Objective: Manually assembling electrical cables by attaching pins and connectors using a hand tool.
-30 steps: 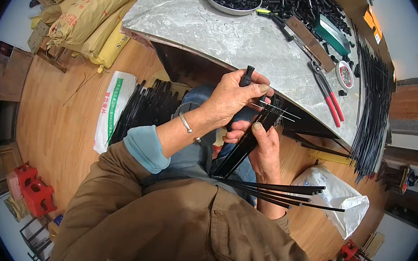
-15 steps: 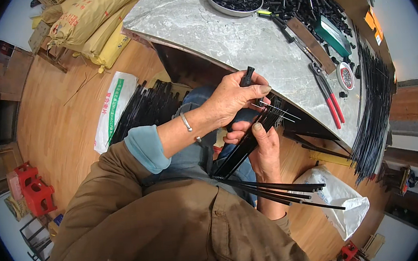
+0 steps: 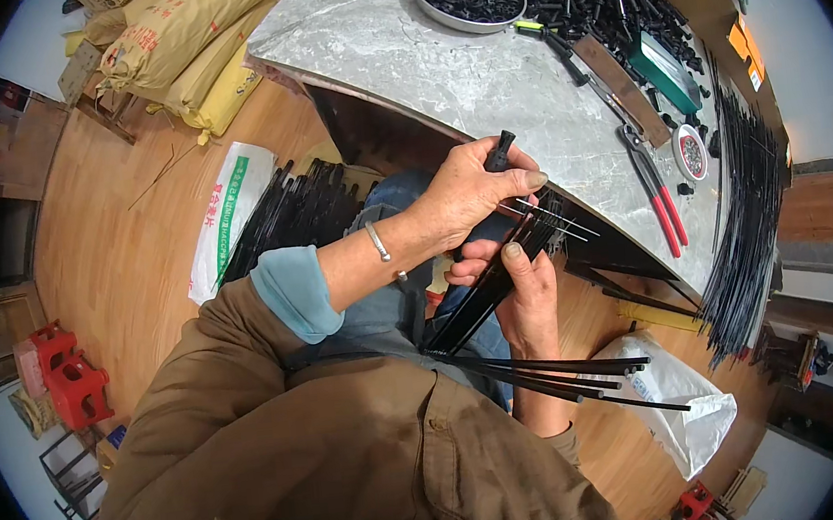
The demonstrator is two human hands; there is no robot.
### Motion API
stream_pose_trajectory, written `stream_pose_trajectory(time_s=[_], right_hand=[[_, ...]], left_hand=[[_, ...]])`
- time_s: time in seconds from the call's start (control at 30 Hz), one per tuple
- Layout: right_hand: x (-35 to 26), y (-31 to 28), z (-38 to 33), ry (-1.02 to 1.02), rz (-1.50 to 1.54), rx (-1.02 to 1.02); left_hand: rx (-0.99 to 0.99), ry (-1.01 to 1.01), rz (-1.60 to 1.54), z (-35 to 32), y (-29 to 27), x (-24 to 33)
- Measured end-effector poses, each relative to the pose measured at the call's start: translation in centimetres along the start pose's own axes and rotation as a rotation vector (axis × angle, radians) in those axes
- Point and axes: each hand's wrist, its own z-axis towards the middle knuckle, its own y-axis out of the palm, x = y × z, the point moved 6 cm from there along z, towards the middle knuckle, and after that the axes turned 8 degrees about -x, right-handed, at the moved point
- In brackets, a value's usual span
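Basically, the black rod bundle sat aslant above the lap, top end just off the edge of the surface. Right hand: fingers curled closed round the bundle's upper part, thumb on top. Left hand: fingers pinched shut on a black fitting, thumb near some thin metal wires; couldn't tell if it touched them.

Handling guess: bundle fairly light, springy lengthwise, slick, rods apt to slide past each other, so a full wrap near the top made sense. Wires looked straight and easily bent; poor place to grip. Fitting: short cylinder, flared end, probably hard plastic, light; best held at mid-body.

Thicker rods fanned out by the lower end: round, smooth, black, blunt-tipped. Surface: grey, marble-patterned. Pliers on it: dark metal, smooth red handles.
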Motion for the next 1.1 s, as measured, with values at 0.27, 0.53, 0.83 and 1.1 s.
stream_pose_trajectory(time_s=[0.27,0.53,0.83,1.1], right_hand=[[-0.07,-0.02,0.04,-0.004,-0.004,0.006],[-0.13,0.07,-0.11,-0.001,-0.002,0.025],[-0.08,0.14,-0.08,0.009,-0.004,0.011],[0.00,-0.02,-0.07,0.007,-0.003,0.014]], left_hand=[[0.020,-0.012,-0.003,0.11,-0.12,0.00],[0.042,-0.020,-0.010,-0.26,-0.20,0.23],[0.046,-0.019,0.029,-0.28,-0.18,0.29],[0.036,-0.032,0.048,-0.27,-0.21,0.01]])
